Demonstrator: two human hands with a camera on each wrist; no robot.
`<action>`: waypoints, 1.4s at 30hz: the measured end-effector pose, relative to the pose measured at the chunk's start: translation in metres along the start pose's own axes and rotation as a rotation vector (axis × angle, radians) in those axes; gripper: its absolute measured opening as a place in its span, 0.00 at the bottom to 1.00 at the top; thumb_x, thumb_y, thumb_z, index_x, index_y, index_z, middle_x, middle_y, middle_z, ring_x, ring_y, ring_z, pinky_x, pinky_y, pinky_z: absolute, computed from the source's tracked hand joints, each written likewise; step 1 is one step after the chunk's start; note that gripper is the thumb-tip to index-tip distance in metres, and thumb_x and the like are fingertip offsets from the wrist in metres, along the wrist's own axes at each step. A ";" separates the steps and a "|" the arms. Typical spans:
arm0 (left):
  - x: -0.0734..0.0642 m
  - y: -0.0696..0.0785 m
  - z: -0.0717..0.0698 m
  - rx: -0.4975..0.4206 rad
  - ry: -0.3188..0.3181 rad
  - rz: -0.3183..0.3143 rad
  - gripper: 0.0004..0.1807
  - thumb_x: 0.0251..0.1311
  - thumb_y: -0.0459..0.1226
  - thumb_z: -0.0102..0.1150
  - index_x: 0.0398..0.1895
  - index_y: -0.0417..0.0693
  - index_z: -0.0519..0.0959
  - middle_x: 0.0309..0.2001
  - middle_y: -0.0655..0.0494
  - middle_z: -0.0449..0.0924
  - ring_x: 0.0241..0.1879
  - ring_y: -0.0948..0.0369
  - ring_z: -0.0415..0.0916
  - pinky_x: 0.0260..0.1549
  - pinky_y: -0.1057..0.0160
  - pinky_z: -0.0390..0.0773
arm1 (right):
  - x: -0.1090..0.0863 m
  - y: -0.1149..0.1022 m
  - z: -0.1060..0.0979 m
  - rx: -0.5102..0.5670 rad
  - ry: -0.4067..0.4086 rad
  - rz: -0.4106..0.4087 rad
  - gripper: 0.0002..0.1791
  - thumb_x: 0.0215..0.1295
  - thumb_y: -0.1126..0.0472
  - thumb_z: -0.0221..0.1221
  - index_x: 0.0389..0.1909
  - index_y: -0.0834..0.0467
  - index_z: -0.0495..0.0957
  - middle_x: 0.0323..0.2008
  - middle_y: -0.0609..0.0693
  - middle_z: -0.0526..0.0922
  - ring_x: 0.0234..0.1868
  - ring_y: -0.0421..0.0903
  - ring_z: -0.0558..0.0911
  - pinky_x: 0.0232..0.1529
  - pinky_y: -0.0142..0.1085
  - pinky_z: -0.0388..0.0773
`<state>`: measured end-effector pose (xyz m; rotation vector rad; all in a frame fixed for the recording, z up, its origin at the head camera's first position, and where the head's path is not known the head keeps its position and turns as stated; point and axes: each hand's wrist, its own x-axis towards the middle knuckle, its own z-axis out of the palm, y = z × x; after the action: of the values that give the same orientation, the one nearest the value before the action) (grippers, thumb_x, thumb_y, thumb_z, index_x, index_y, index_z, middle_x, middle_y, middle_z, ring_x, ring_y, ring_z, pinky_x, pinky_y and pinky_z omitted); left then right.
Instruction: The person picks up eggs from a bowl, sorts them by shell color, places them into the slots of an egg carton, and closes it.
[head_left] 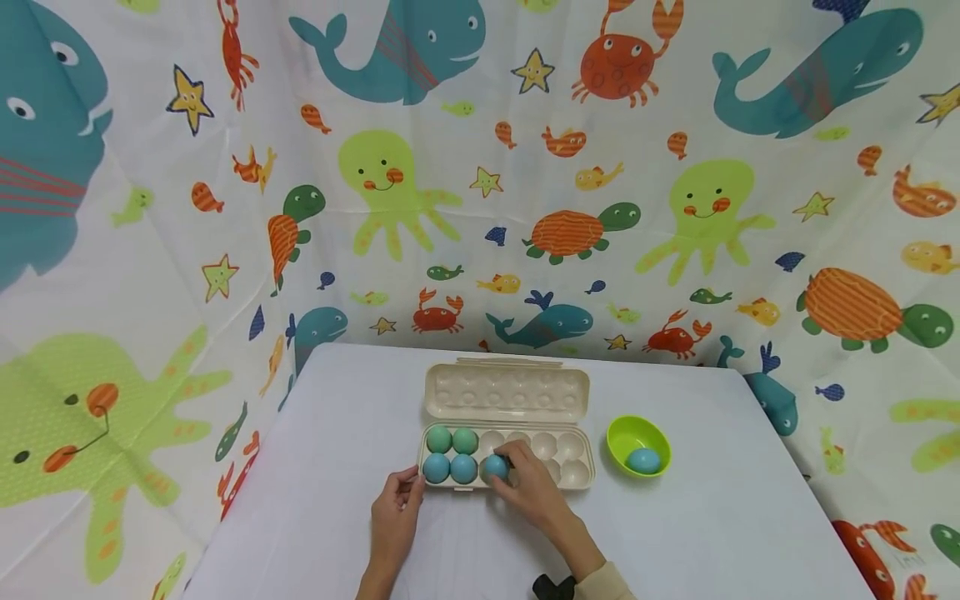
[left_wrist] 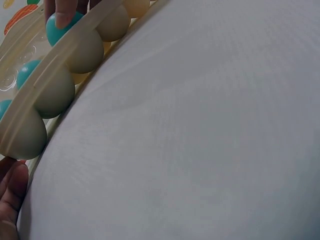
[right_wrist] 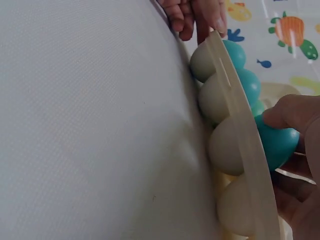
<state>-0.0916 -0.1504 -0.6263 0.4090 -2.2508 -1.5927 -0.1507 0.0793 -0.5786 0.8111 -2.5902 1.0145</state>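
Smooth blue egg (head_left: 494, 468), pinched by our right hand (head_left: 538, 493) in the beige plastic carton (head_left: 576, 475) our left hand (head_left: 395, 515) grips; round lime-green bowl (head_left: 628, 433) rightward.

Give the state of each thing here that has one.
Egg carton: open, partly filled
Lid: folded back
Green eggs: two, in carton
Two blue eggs: in near row
Third blue egg: pinched, third along near row
Lime-green bowl: upright
Fourth blue egg: lying in bowl
Left hand: holding carton's end
Right hand: pinching third blue egg
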 end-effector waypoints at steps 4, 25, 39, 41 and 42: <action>-0.001 -0.001 0.000 -0.002 0.000 -0.012 0.12 0.68 0.38 0.62 0.51 0.43 0.79 0.39 0.52 0.85 0.29 0.68 0.79 0.30 0.72 0.80 | -0.001 0.001 0.002 -0.020 -0.020 -0.011 0.20 0.56 0.61 0.70 0.49 0.58 0.78 0.47 0.48 0.81 0.48 0.43 0.81 0.51 0.37 0.81; -0.001 -0.003 0.000 -0.005 0.004 -0.022 0.12 0.68 0.39 0.62 0.50 0.43 0.79 0.39 0.51 0.85 0.29 0.69 0.79 0.30 0.72 0.80 | 0.011 -0.002 -0.001 0.002 -0.191 0.108 0.19 0.60 0.58 0.69 0.52 0.57 0.81 0.48 0.51 0.85 0.48 0.48 0.81 0.49 0.41 0.80; -0.001 -0.004 0.001 0.021 -0.005 -0.031 0.14 0.69 0.41 0.60 0.51 0.42 0.79 0.40 0.50 0.85 0.30 0.69 0.78 0.30 0.72 0.80 | 0.008 -0.003 -0.004 -0.077 -0.193 0.094 0.21 0.63 0.54 0.68 0.55 0.54 0.79 0.52 0.49 0.83 0.52 0.48 0.79 0.55 0.42 0.78; -0.001 -0.004 0.001 0.023 -0.002 -0.025 0.14 0.69 0.41 0.60 0.51 0.42 0.79 0.40 0.50 0.85 0.30 0.70 0.78 0.30 0.72 0.80 | 0.007 -0.004 -0.007 -0.089 -0.177 0.082 0.21 0.62 0.55 0.68 0.55 0.55 0.79 0.53 0.50 0.82 0.54 0.49 0.79 0.57 0.43 0.77; -0.001 -0.004 0.001 0.024 0.001 -0.022 0.14 0.69 0.40 0.61 0.51 0.42 0.79 0.40 0.50 0.85 0.29 0.70 0.78 0.30 0.72 0.80 | 0.007 -0.005 -0.008 -0.094 -0.168 0.076 0.22 0.62 0.55 0.69 0.55 0.55 0.79 0.53 0.50 0.82 0.54 0.49 0.78 0.57 0.43 0.77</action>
<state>-0.0911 -0.1503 -0.6308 0.4420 -2.2740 -1.5771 -0.1537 0.0792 -0.5667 0.8120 -2.8065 0.8703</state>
